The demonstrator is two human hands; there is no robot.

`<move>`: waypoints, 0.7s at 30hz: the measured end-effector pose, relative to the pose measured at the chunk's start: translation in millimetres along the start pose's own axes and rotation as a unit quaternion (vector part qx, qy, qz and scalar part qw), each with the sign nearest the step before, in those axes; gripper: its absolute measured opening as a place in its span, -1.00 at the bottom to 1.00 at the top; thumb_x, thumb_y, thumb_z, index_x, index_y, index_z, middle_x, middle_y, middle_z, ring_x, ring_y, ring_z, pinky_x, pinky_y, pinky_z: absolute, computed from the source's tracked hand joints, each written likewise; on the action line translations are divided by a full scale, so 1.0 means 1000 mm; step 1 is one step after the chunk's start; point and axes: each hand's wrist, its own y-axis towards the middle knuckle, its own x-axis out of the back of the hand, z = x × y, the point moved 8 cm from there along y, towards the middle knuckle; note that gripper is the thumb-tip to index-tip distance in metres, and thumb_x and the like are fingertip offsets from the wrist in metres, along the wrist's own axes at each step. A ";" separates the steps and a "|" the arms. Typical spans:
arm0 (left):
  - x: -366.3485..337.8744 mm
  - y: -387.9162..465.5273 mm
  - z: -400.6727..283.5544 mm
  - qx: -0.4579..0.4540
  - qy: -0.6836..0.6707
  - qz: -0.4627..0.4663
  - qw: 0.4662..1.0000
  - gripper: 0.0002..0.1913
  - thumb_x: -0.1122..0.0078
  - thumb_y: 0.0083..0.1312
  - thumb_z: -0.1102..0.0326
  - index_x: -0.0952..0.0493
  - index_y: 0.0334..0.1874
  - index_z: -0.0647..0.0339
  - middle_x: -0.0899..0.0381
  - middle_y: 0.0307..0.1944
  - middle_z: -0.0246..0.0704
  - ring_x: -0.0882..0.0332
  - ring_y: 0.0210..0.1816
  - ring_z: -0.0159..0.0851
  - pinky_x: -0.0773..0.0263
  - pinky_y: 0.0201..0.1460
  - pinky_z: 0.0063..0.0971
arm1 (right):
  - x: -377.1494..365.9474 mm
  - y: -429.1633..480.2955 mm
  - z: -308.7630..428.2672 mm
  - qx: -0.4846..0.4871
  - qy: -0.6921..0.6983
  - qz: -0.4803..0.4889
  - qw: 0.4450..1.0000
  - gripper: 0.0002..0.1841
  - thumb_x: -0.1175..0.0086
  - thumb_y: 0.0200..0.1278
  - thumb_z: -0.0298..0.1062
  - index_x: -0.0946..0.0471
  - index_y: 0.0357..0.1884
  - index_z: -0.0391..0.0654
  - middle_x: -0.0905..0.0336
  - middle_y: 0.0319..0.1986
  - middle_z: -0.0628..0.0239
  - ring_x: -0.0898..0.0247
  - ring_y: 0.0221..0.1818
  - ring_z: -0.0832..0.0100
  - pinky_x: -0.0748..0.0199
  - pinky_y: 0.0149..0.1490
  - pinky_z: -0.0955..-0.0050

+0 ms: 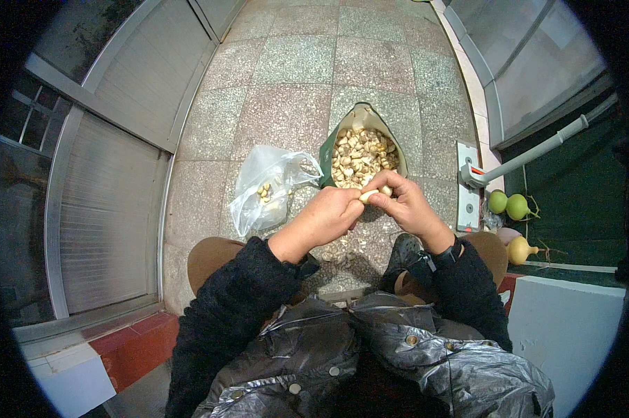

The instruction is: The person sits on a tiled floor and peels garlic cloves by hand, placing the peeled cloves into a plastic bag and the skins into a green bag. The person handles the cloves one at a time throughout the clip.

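Note:
A pale clove, apparently garlic, (368,196) lies between the fingertips of my left hand (331,213) and my right hand (402,202). Both hands pinch it just before the near edge of a green bag (327,157) with a light lining. Many garlic cloves (364,151) fill the bag, which stands upright with its mouth wide. Another pale, rounded piece shows by my right fingers. Left of the bag, a translucent plastic bag (267,172) rests on the floor with several yellowish cloves (263,192) in it.
Small pale scraps (340,251) litter the tiled floor between my shoes. At the right lie green round fruits or gourds (517,207), a yellow one (520,251) and a flat mop head (469,201) with a pole. Ribbed panels (110,209) line the left side.

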 end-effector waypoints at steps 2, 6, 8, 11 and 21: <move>0.000 0.000 -0.002 -0.011 -0.021 -0.001 1.000 -0.71 0.13 0.29 0.23 -0.51 -0.28 0.32 -0.53 -0.53 -0.03 -0.55 -0.41 0.10 -0.42 -0.28 -0.12 | 0.000 0.001 -0.010 -0.048 0.096 -0.007 0.994 -0.87 -0.13 0.28 -0.33 -0.51 -0.24 -0.16 -0.49 -0.33 0.47 -0.34 -0.23 0.63 -0.33 -0.09 0.59; 0.005 -0.001 -0.006 -0.047 -0.035 -0.014 0.998 -0.72 0.12 0.33 0.22 -0.49 -0.29 0.32 -0.52 -0.55 -0.10 -0.54 -0.46 0.00 -0.41 -0.34 -0.22 | 0.003 0.002 -0.017 -0.069 0.132 -0.031 0.988 -0.87 -0.11 0.30 -0.33 -0.49 -0.22 -0.15 -0.48 -0.30 0.50 -0.34 -0.20 0.64 -0.33 -0.05 0.60; 0.005 -0.001 -0.005 -0.039 -0.060 -0.015 0.997 -0.72 0.10 0.34 0.21 -0.48 -0.30 0.31 -0.53 -0.56 -0.14 -0.54 -0.48 -0.06 -0.40 -0.36 -0.26 | 0.003 0.002 -0.016 -0.063 0.129 -0.029 0.989 -0.87 -0.12 0.29 -0.34 -0.50 -0.21 -0.15 -0.48 -0.29 0.49 -0.33 -0.21 0.64 -0.32 -0.07 0.61; 0.006 -0.001 -0.003 -0.026 -0.089 -0.018 0.996 -0.71 0.09 0.35 0.19 -0.47 -0.30 0.31 -0.52 -0.57 -0.21 -0.53 -0.51 -0.17 -0.41 -0.38 -0.33 | 0.002 0.001 -0.009 -0.034 0.074 -0.015 0.997 -0.86 -0.14 0.28 -0.34 -0.50 -0.20 -0.16 -0.48 -0.31 0.48 -0.31 -0.24 0.64 -0.31 -0.11 0.60; -0.013 0.001 0.012 0.049 -0.214 0.106 0.970 -0.71 0.22 0.38 0.25 -0.47 -0.32 0.28 -0.48 -0.58 -0.40 -0.45 -0.56 -0.45 -0.39 -0.48 -0.55 | -0.004 0.001 0.011 0.040 -0.083 0.014 0.996 -0.83 -0.18 0.22 -0.35 -0.53 -0.23 -0.20 -0.42 -0.46 0.38 -0.28 -0.42 0.58 -0.27 -0.30 0.56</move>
